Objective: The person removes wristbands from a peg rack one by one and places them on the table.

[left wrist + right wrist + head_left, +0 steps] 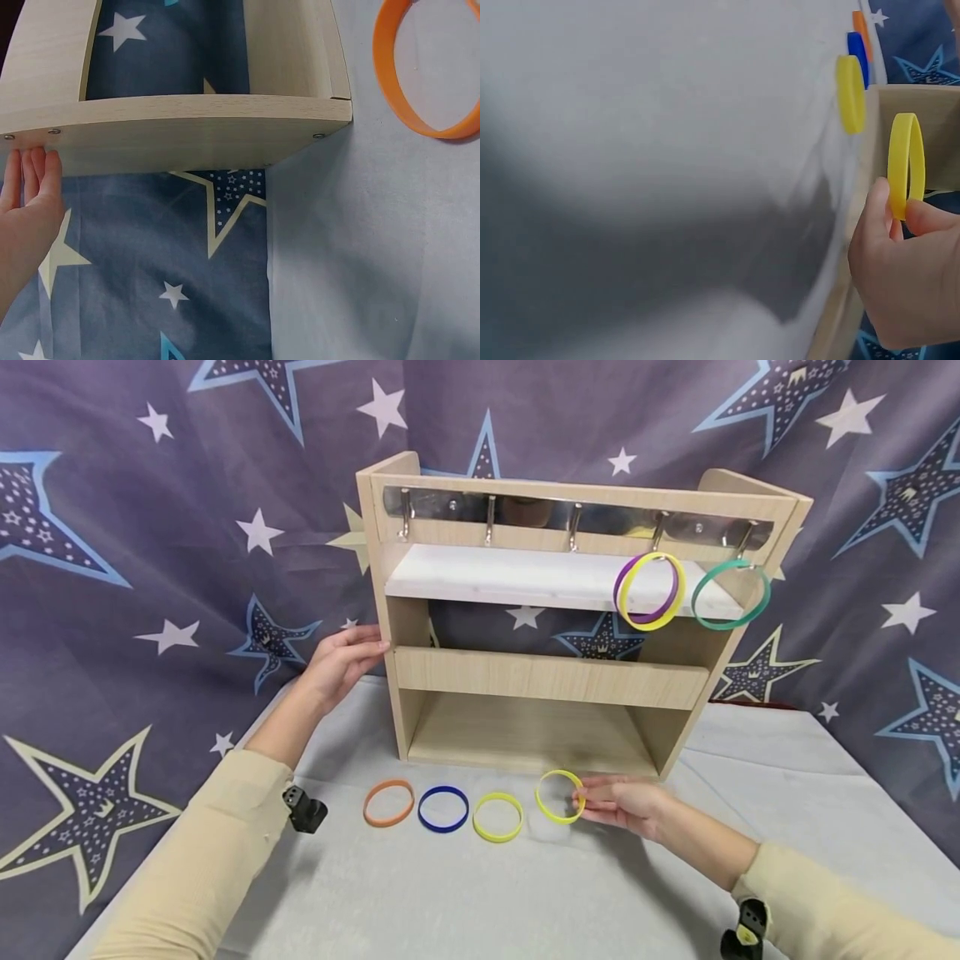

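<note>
You're pinching a yellow band in your right hand, lower centre-right of head view; your left hand (fingers straight, not gripping) is touching the shelf at centre-left.

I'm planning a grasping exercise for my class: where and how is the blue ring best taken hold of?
Probably by the near edge of the blue ring, coming down from the near side and pinching its band from inside and outside. It lies flat with an open middle, and the orange ring and yellow ring flank it left and right.
</note>
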`<move>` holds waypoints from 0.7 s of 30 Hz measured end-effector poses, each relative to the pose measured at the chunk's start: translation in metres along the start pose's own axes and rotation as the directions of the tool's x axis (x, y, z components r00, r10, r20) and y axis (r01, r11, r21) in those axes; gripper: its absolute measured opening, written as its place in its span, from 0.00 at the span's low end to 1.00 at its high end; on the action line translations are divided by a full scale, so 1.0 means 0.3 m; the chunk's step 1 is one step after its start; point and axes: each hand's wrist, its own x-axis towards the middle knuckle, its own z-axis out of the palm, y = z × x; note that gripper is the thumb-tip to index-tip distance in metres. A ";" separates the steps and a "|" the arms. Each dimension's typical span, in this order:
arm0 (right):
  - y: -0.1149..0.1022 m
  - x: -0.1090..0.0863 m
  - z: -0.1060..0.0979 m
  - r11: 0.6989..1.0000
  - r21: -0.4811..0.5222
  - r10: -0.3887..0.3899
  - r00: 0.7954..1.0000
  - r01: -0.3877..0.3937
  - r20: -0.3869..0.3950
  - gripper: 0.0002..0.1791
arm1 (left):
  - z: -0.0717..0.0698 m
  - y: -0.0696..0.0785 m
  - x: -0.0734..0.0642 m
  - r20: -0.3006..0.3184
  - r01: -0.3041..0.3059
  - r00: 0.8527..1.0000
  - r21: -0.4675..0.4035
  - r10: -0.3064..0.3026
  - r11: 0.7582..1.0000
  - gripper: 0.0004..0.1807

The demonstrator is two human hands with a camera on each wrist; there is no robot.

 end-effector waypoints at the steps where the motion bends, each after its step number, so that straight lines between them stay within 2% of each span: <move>1: 0.007 0.002 -0.003 1.000 -0.006 0.006 1.000 -0.006 -0.004 0.33 | 0.001 -0.001 0.000 0.001 -0.002 1.000 0.003 0.002 1.000 0.31; 14: 0.071 0.020 -0.012 0.988 -0.149 -0.038 0.997 0.029 -0.063 0.25 | 0.003 -0.004 -0.007 0.007 -0.011 1.000 0.000 0.011 1.000 0.31; 21: 0.068 0.028 -0.001 0.974 -0.224 -0.044 0.998 0.031 -0.051 0.25 | 0.003 -0.001 -0.001 -0.001 -0.007 1.000 0.000 0.007 1.000 0.31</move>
